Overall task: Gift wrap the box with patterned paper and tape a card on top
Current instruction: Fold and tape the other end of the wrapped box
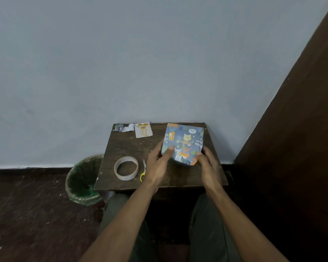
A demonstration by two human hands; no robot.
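Closest to the camera are the person's knees in dark trousers (117, 210), tucked up against a small dark wooden table (125, 146) that sits flush to a pale blue wall (121, 63).

Going left to right: on the floor just left of the table there's a bin lined with a green bag (83, 181), nearly touching the table edge. On the table's far left corner lie a couple of torn scraps of paper (122, 128), and right beside them the card (143, 129), flat, with orange round shapes on it. Nearer the front left is a roll of clear tape (126, 168) lying flat, and just right of that a small pair of scissors (143, 170) with yellow handles, partly covered by the left wrist.

Then the left hand (160, 163), thumb pressed on the lower left face of the box (183, 143), fingers curled round its left side. The box is on the right half of the table, already covered in blue paper with bears and other animals, a folded flap visible at its right end. The right hand (208, 165) grips the lower right corner, thumb on top. Both hands hide the box's near edge, so I can't tell how that end is folded. Far right is a dark brown panel (295, 129), maybe a door.
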